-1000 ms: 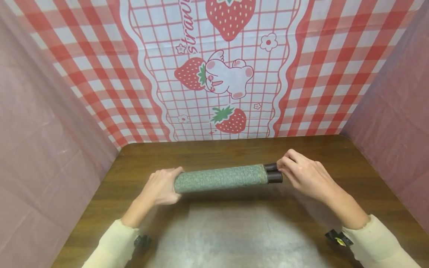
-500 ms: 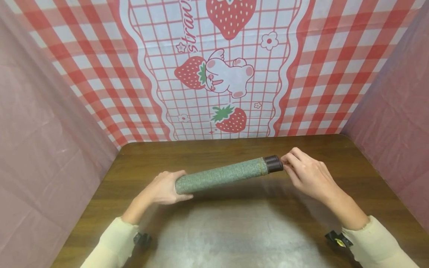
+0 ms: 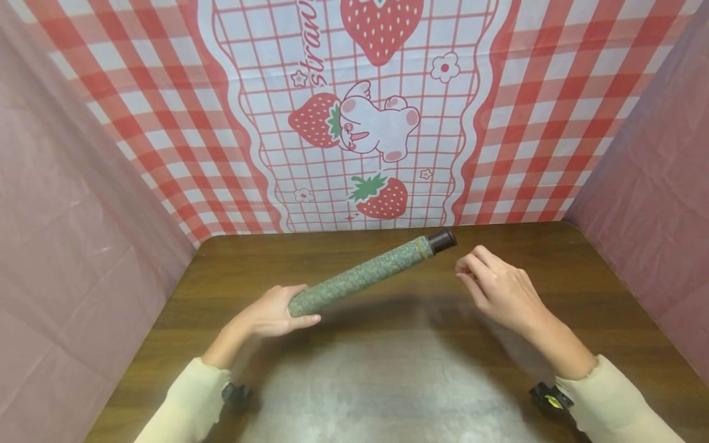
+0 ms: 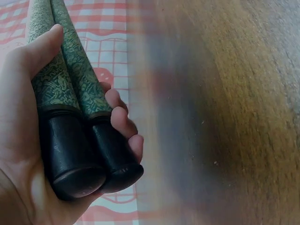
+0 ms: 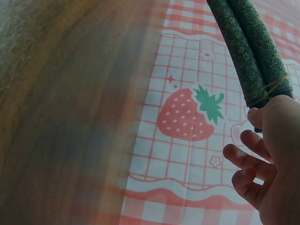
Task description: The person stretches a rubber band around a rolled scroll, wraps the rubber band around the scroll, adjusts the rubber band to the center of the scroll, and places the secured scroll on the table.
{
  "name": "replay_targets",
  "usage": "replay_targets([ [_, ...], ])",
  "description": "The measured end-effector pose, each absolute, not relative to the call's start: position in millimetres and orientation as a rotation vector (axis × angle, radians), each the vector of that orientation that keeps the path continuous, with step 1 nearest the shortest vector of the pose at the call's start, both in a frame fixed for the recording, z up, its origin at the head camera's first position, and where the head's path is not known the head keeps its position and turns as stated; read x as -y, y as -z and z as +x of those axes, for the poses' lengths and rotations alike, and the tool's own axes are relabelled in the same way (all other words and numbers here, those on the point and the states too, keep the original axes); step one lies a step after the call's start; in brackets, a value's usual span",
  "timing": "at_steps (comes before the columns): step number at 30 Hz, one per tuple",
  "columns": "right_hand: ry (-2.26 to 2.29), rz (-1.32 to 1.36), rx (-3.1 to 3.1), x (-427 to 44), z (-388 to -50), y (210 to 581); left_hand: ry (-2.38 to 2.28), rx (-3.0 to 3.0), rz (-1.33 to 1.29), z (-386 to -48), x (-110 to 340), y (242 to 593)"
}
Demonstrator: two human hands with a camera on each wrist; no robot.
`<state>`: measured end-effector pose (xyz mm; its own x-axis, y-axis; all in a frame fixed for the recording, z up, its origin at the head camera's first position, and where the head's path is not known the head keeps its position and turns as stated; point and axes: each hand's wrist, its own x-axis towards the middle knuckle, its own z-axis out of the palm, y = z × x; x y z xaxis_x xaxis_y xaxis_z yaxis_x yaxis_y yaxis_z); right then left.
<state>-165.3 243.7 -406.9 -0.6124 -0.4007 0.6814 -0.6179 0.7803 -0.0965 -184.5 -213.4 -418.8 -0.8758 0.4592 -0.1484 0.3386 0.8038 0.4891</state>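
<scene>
My left hand [image 3: 274,311] grips the near end of a rolled scroll [image 3: 362,277] covered in green patterned cloth. Two parallel rolls make up the scroll. In the left wrist view, the two black end knobs [image 4: 75,154] lie against the palm, the thumb over one roll and the fingertips round the other. The far end points up to the right and ends in dark knobs [image 3: 442,240]. A thin yellowish band [image 5: 269,89] circles both rolls near that end. My right hand [image 3: 501,292], fingers loosely bent and holding nothing, hovers just right of the far knobs, apart from them.
Below lies a brown wooden table [image 3: 354,381] with a bright reflection. A strawberry-print checked cloth [image 3: 382,141] hangs behind it. Pinkish fabric walls [image 3: 66,246] stand on both sides.
The scroll's far end has swung upward and away, its two rolls now nearly in line in the head view. The right hand, earlier at the knobs, is now apart from them.
</scene>
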Motion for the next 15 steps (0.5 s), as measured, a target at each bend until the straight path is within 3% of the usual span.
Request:
replay_targets([
  [15,-0.492,0.715,2.257,-233,-170,410,-0.907,-2.304,0.603,-188,220,417],
])
